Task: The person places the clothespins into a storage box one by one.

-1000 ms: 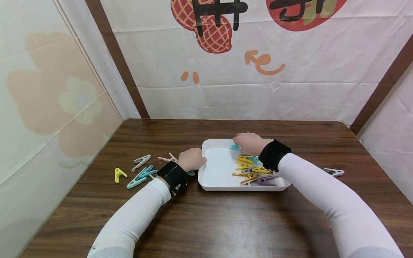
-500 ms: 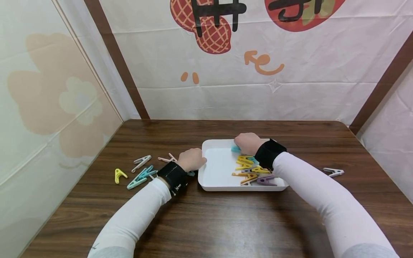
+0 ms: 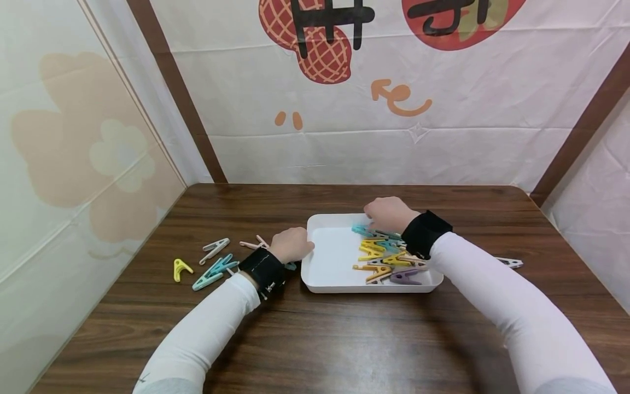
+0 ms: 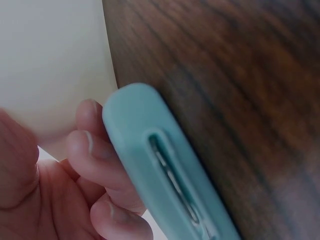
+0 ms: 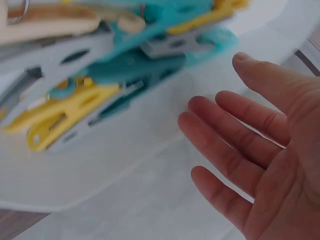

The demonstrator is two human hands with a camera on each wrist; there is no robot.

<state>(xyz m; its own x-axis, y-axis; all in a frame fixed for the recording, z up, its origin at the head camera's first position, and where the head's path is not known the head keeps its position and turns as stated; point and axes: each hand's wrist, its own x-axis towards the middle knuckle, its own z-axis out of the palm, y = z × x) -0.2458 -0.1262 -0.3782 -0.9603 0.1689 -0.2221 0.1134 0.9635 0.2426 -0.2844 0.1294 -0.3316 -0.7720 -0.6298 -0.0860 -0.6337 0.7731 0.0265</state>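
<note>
My left hand (image 3: pixel 291 244) grips the left rim of a white tray (image 3: pixel 327 257). In the left wrist view its curled fingers (image 4: pixel 95 155) and thumb meet at the tray's edge, and a light teal clothespin (image 4: pixel 145 135) lies right beside the fingers on the table side. Over the tray's far edge is my right hand (image 3: pixel 389 214), its fingers spread and holding nothing in the right wrist view. Just in front of it lies a turquoise clothespin (image 3: pixel 361 230). Yellow clothespins (image 3: pixel 371 249), a purple clothespin (image 3: pixel 406 276) and several others heap up in the tray's right half.
Left of the tray, on the wooden table (image 3: pixel 315 339), lie a yellow clip (image 3: pixel 181 269), a whitish clothespin (image 3: pixel 214 250), blue clothespins (image 3: pixel 215 272) and a pink clothespin (image 3: pixel 255 243). Another whitish clothespin (image 3: pixel 509 262) lies to the right, partly behind the right sleeve.
My right hand has let go of the turquoise clothespin, which now lies in the tray, and has shifted slightly up and to the right. My left hand stays at the tray's rim.
</note>
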